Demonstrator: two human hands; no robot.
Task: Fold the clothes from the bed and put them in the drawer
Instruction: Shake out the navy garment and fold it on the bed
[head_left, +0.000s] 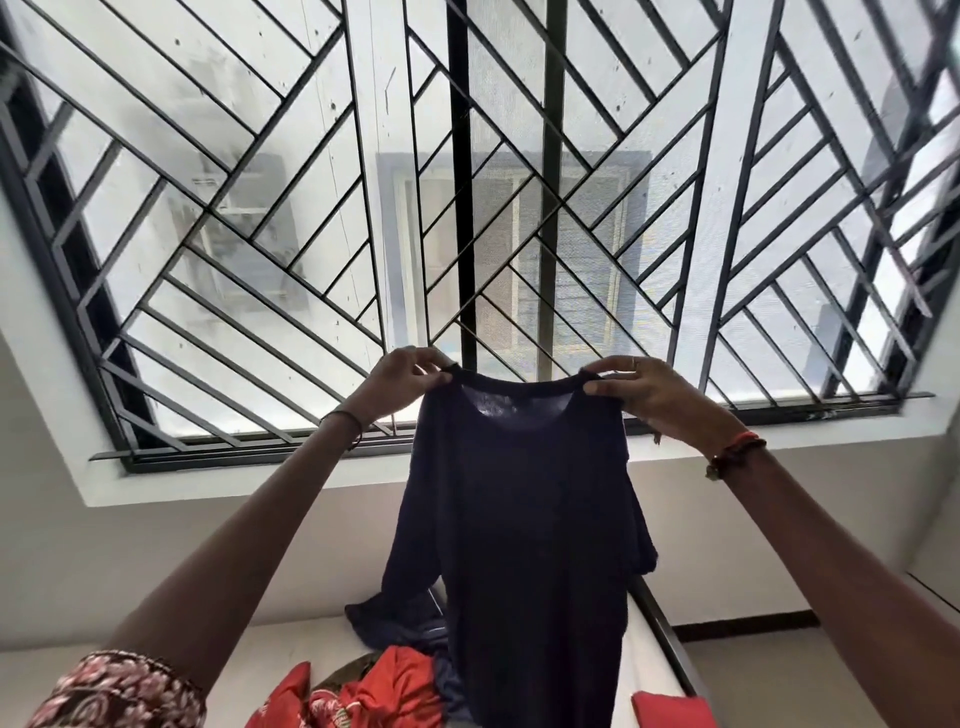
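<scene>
— Barred window (311, 234) ahead, white wall beneath it, the bed (270, 654) down below.
— And where's the navy top (524, 545)?
— Up in front of the window. My left hand (400, 382) and right hand (649, 395) each pinch a shoulder beside the neckline. It hangs straight down in front of the red clothes (384, 691) heaped on the bed.

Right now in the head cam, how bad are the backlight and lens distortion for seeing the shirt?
Head view: the window backlights the navy shirt to near-silhouette, light glowing through the fabric below the neckline. Head view: wide-angle lens bows the window sill and grille towards the edges. Head view: left hand and right hand at the collar are sharp; the building outside is hazy.
</scene>
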